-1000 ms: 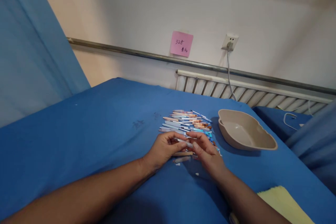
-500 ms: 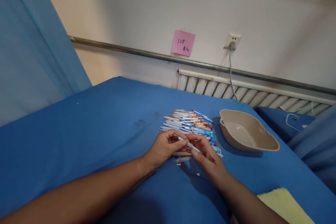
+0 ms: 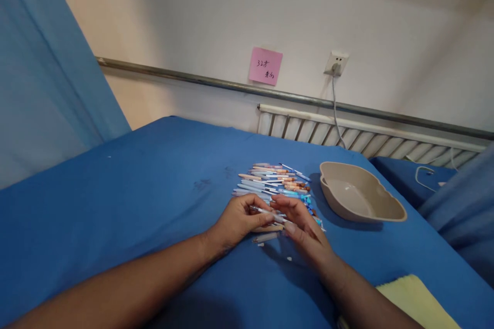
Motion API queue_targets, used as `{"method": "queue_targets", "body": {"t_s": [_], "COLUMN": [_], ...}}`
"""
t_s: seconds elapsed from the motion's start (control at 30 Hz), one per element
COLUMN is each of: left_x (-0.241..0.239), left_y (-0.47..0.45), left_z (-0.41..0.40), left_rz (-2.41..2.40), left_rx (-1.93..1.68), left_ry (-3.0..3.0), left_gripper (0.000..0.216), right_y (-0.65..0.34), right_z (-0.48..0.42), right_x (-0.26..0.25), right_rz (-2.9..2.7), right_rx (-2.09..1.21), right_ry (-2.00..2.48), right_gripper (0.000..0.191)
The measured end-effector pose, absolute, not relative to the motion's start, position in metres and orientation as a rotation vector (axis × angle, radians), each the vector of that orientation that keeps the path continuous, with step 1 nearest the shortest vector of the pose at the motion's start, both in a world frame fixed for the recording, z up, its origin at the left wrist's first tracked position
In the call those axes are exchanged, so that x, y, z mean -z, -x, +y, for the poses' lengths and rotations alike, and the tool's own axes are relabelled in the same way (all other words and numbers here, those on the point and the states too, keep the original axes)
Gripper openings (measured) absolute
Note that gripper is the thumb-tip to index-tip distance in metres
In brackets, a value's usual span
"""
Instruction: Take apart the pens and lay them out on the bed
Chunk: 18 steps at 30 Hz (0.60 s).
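Observation:
A slim white pen point(image 3: 277, 217) slants between my two hands above the blue cloth. My left hand point(image 3: 240, 217) is closed, pinching the pen's left part between thumb and fingers. My right hand point(image 3: 309, 232) has its thumb against the pen's right end, its fingers curved behind; their exact contact is partly hidden. Beyond and beneath the hands lies a row of many pens point(image 3: 257, 185) in pale blue, orange, white and brown. Closer to me are a clear-looking pen point(image 3: 266, 237) and two small white pieces, one of them a bit point(image 3: 289, 258) below the right hand.
A beige basin point(image 3: 360, 193) stands right of the pens. A yellow cloth point(image 3: 415, 298) lies at the lower right, partly behind my forearm. The blue-covered surface point(image 3: 154, 180) ends near a radiator point(image 3: 304, 128). Blue curtains point(image 3: 50, 72) hang at the sides.
The right hand's fingers have loosened and lifted slightly from the pen, with more space between forefinger and thumb. The left hand keeps hold of it. The view has shifted a little.

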<state>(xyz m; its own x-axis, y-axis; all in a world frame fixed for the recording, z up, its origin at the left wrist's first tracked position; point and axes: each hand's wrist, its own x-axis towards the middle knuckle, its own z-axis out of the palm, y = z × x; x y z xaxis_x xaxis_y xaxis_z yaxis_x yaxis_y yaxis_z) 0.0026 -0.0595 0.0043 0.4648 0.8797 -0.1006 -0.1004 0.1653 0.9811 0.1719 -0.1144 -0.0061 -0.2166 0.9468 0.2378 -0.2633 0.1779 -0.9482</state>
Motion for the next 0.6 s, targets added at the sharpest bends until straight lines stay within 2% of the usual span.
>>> {"method": "queue_targets", "body": {"t_s": [0.33,0.6], "left_x": [-0.007,-0.002], "left_y": [0.003,0.002], "left_z": [-0.056,-0.052], "left_rz": [0.957,0.953], "left_rx": [-0.728,-0.866], "left_ry": [-1.721,-1.699], "left_gripper": [0.016,0.015], "right_y": [-0.177,-0.181], "right_z": [-0.109,-0.100], "right_x": [-0.002,0.005], "right_rz": [-1.064,-0.971], "right_rx": [-1.415,-1.358], "right_ry": [0.672,0.719], "right_gripper": [0.040,0.033]}}
